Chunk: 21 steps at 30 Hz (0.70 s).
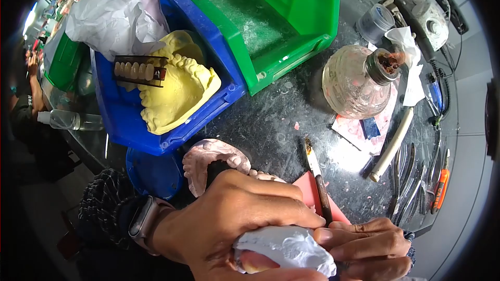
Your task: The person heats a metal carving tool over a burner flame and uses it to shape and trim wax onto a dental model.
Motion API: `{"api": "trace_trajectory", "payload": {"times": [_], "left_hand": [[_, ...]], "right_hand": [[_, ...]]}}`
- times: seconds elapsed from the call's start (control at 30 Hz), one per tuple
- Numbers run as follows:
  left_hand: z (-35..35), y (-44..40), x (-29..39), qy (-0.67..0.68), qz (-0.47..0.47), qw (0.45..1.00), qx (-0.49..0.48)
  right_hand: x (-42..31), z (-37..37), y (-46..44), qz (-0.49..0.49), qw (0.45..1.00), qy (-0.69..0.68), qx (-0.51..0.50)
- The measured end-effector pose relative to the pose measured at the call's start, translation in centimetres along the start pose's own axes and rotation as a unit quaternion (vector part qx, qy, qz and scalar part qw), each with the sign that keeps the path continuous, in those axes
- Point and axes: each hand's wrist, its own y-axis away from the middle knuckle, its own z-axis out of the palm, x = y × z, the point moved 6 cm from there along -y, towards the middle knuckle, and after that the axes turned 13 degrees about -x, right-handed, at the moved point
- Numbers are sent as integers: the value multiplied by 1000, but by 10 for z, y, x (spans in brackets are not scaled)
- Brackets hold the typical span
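Note:
My left hand point(234, 224), with a watch on its wrist, is wrapped round a pale grey-white plaster dental cast point(291, 247). A pink part shows in the cast's hollow between the fingers. From the other side my right hand point(367, 244) meets the cast, its fingers bent and their tips pressed against its edge. Just beyond my hands lies a wax knife point(316, 169) with a dark handle, its tip stained brown. Under the knife is a pink wax sheet point(341, 213). A pinkish horseshoe-shaped cast point(216, 153) sits beyond my left hand.
A blue bin point(208, 109) holds a yellow dental cast point(179, 99), a strip of artificial teeth point(138, 71) and crumpled paper point(114, 23). Beside it stands a green bin point(291, 54). A glass burner point(357, 83), a white tube point(393, 145) and several tools point(411, 182) occupy the right.

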Motion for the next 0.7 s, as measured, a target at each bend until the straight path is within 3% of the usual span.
{"api": "trace_trajectory", "payload": {"times": [0.1, 0.17, 0.37, 0.47, 0.6, 0.7], "left_hand": [[-3, -2, 1, -7, 18, 1000, 14], [-1, 1, 2, -6, 50, 997, 63], [-2, -2, -1, 61, 9, 997, -40], [-1, -2, -3, 117, -37, 991, -44], [2, 5, -7, 121, -6, 990, 69], [2, 4, -5, 128, 5, 988, 84]], "right_hand": [[2, 2, 7, -32, 997, -27, 62], [0, -1, 3, -10, 999, -36, 13], [-1, 2, -1, -1, 999, -27, -35], [-1, 3, -2, 9, 998, -45, -51], [-1, 1, -4, 47, 991, -91, -85], [1, 1, -6, 45, 989, -99, -104]]}}
